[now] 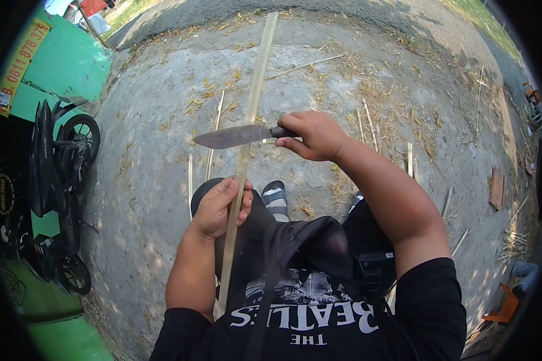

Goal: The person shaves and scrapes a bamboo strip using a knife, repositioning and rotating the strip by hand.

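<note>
My left hand [221,206] is wrapped round a long, pale, flat strip [258,81] that looks like split bamboo. The strip runs from beside my torso out across the ground in front of me. In my right hand [313,135] is the dark handle of a knife [233,136] with a broad, stained blade. Its blade points left and lies across the strip, above my left hand. Whether the edge bites into the strip, I cannot tell. The lower part of the strip passes over my left leg.
A parked motorcycle [72,144] stands at the left by a green wall [72,57]. Thin strips [217,114], dry leaves and shavings litter the concrete ground [144,120]. A brown block [497,188] lies at the right, with an orange object [503,305] below it.
</note>
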### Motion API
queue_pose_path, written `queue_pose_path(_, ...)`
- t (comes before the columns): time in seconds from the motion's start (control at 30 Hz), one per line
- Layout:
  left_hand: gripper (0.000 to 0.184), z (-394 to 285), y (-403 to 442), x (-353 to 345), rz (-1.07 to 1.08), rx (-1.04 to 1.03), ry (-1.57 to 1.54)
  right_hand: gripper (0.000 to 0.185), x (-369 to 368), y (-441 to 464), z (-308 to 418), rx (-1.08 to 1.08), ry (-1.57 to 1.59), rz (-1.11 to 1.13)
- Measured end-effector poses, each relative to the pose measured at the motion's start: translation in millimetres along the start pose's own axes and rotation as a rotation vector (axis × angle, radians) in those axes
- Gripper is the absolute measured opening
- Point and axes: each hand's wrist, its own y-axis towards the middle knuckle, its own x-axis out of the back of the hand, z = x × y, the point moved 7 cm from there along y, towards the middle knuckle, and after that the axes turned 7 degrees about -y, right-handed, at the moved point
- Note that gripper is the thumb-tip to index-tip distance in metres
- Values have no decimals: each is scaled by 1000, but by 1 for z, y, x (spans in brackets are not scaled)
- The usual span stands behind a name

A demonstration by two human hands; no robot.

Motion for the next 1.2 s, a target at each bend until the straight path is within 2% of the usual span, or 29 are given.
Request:
queue_pose_path(0.17, 35, 1, 5, 3, -13, 36, -98, 36, -14, 1, 10, 37, 59, 54)
queue_pose_path(0.4, 31, 12, 11, -2, -71, 66, 24, 40, -22, 2, 17, 3, 13, 148)
queue_pose_path(0.77, 33, 11, 14, 3, -54, 42, 8, 36, -28, 0, 18, 54, -8, 130)
queue_pose_path(0.9, 32, 8, 14, 1, -112, 32, 0, 35, -28, 1, 18, 34, -10, 98)
queue_pose_path(1.0, 31, 6, 14, -1, -115, 31, -16, 35, -20, -2, 27, 115, 2, 82)
queue_pose_path(1.2, 32, 4, 12, 8, -49, 2, -107, 41, -17, 1, -7, -89, 1, 96)
